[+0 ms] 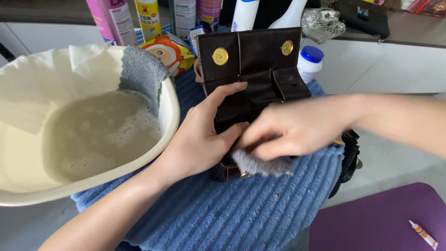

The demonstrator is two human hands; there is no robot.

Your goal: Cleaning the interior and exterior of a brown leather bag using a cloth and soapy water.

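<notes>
Dark brown leather purse lies open on a blue ribbed towel, flap up. Smooth, slightly glossy hide, with stitched pockets inside. Two round brass snap studs on the flap, one left, one right.

Left hand grips the purse from its left edge: thumb across the inner panel, fingers curled around the lower part, holding it steady.

Right hand is motion-blurred, fingers closed down on a small grey fuzzy cloth, pressing it against the purse's lower front. The cloth's fluffy edge sticks out under the fingers.

The towel is thick corduroy-like plush, draped over a raised surface with its edge hanging down.

At left, a cream plastic basin, round with a smooth rim, sits on the towel edge. It holds cloudy water with foam bubbles. A grey terry cloth hangs over its far rim; a white cloth or sheet lines the back side.

Behind: a row of plastic bottles, pink, yellow and white; a small white jar with blue cap just beside the purse's right; an orange printed packet; a crumpled silver glittery item; a black bag on the counter.

Bottom right: purple mat with a small white tube with orange tip lying on it.
</notes>
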